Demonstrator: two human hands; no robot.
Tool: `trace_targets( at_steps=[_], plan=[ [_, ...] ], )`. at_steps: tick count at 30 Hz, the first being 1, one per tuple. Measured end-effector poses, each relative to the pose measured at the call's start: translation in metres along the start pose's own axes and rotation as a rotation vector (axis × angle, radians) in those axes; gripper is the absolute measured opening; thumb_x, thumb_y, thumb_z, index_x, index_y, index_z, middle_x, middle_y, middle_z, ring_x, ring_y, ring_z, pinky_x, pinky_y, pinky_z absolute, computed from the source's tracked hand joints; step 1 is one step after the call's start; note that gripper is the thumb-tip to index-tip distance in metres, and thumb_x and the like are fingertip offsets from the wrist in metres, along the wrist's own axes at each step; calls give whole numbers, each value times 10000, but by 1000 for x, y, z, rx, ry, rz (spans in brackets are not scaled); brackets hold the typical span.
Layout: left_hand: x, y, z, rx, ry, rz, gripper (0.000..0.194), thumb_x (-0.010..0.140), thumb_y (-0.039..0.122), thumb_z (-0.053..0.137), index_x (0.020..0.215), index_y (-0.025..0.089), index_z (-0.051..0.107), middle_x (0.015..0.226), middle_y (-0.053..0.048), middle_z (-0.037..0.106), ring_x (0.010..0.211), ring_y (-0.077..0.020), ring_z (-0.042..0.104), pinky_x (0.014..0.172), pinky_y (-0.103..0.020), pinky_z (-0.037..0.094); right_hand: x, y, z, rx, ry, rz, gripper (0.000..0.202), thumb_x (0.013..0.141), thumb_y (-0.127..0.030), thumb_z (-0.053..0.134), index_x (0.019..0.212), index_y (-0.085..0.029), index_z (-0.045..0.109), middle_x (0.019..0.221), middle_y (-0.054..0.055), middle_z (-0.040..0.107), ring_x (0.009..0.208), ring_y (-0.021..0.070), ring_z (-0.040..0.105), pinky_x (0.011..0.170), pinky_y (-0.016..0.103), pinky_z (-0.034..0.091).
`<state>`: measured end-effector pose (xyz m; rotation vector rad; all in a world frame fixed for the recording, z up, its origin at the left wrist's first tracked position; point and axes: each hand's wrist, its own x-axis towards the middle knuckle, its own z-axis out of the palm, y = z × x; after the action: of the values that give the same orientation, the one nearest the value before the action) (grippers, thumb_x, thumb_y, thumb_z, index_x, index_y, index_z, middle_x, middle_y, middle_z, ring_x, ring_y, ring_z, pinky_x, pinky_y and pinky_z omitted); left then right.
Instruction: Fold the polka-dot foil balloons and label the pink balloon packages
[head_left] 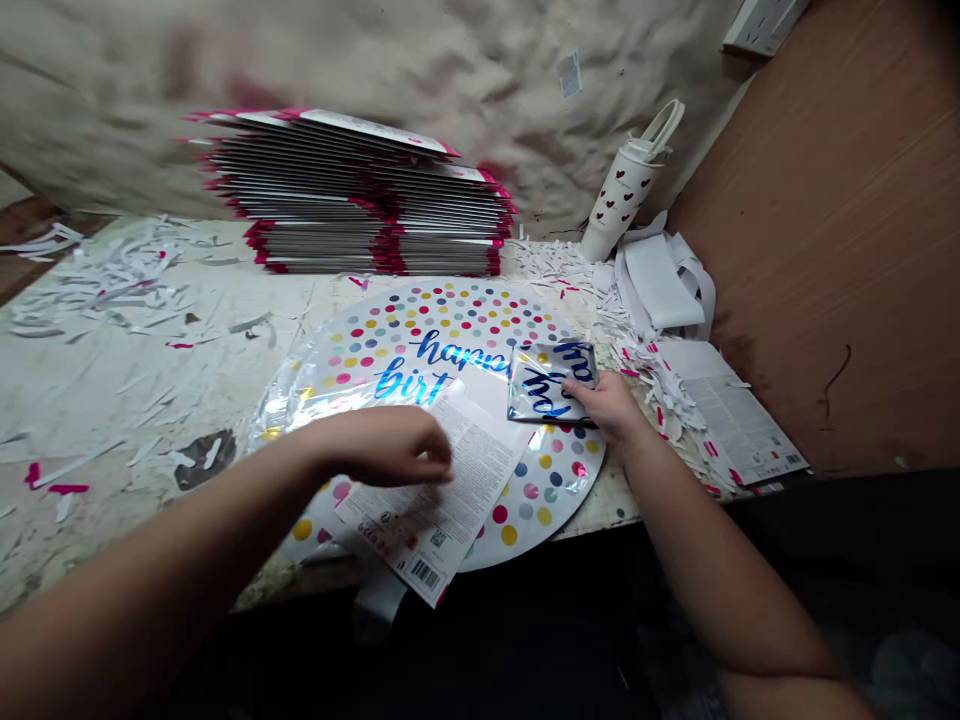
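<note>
My right hand (pixel 613 408) grips a folded silver foil balloon (pixel 541 385) with blue lettering, thumb on top, at the right side of a large round foil balloon. That flat round balloon (pixel 525 510) is white with coloured dots and blue "happy birt..." lettering, partly covered. A printed card (pixel 469 465) with small text and a barcode lies tilted across it, its lower corner past the table's front edge. Over the card's left part, my left hand (pixel 397 445) is closed with curled fingers; whatever is in them, if anything, is hidden.
Two leaning stacks of pink-edged folded cards (pixel 375 220) stand by the wall. A white tumbler with hearts (pixel 622 195) stands at the back right, near rolled white strips (pixel 664 280) and another printed card (pixel 739 415). Paper scraps (pixel 127 275) litter the table (pixel 217 375).
</note>
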<state>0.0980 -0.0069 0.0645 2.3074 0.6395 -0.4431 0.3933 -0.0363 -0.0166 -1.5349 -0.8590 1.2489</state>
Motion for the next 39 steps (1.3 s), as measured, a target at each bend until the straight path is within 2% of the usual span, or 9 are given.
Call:
trace_targets(
  at_steps=[4, 6, 9, 20, 23, 28, 35, 37, 39],
  plan=[
    [57, 7, 21, 359, 555, -85, 245, 819, 219, 372, 841, 134, 601, 860, -113, 596, 798, -226, 540, 724, -351, 415, 8, 7, 10, 0, 52, -64, 350, 613, -370, 736, 876, -161, 636, 888, 60, 712, 835, 223, 671, 768, 357, 545],
    [72, 3, 28, 426, 642, -73, 202, 774, 198, 397, 843, 130, 575, 885, -129, 571, 829, -247, 511, 751, -384, 398, 5, 2, 13, -7, 59, -95, 369, 609, -385, 738, 888, -164, 637, 888, 56, 710, 850, 223, 665, 774, 351, 541],
    [75, -3, 29, 432, 667, 14, 167, 741, 189, 410, 829, 152, 546, 860, -100, 566, 813, -235, 497, 756, -382, 379, -5, -11, 15, -35, -7, -93, 356, 601, -385, 751, 856, -159, 647, 847, 54, 710, 795, 212, 668, 736, 337, 543],
    [56, 10, 22, 527, 709, 196, 146, 771, 215, 410, 690, 174, 524, 742, -66, 549, 771, -220, 470, 794, -409, 316, 3, -64, 8, -296, -585, 222, 239, 543, -244, 792, 691, -110, 660, 581, 9, 656, 507, 120, 599, 507, 225, 502],
    [54, 12, 23, 492, 721, 217, 122, 760, 220, 425, 716, 176, 531, 764, -67, 549, 779, -222, 464, 803, -415, 309, 3, -68, 22, -352, -600, 200, 215, 567, -250, 787, 676, -124, 650, 572, 2, 651, 489, 108, 586, 472, 203, 488],
    [53, 13, 23, 479, 708, 209, 114, 775, 210, 415, 744, 177, 520, 795, -66, 544, 791, -221, 455, 806, -418, 305, -1, -65, 41, -222, -444, 197, 239, 649, -350, 732, 709, -145, 625, 577, 13, 647, 466, 107, 569, 429, 207, 471],
    [53, 9, 22, 462, 723, 191, 109, 778, 181, 406, 748, 175, 510, 786, -60, 523, 804, -220, 447, 797, -406, 317, -6, -57, 53, -232, -222, -10, 191, 586, -149, 721, 711, -154, 577, 532, -37, 577, 458, 67, 510, 418, 164, 398],
    [52, 10, 22, 444, 726, 193, 116, 772, 181, 415, 787, 172, 530, 798, -64, 524, 810, -223, 447, 799, -410, 321, -11, -53, 60, -325, -331, -8, 80, 626, -132, 660, 649, -142, 584, 490, -43, 544, 422, 55, 462, 395, 164, 353],
    [51, 11, 22, 441, 712, 197, 151, 763, 181, 422, 846, 168, 548, 806, -67, 529, 818, -227, 449, 801, -416, 322, -17, -51, 66, -454, -578, 35, 48, 655, -105, 591, 620, -136, 600, 449, -59, 502, 389, 45, 403, 379, 169, 304]
  ],
)
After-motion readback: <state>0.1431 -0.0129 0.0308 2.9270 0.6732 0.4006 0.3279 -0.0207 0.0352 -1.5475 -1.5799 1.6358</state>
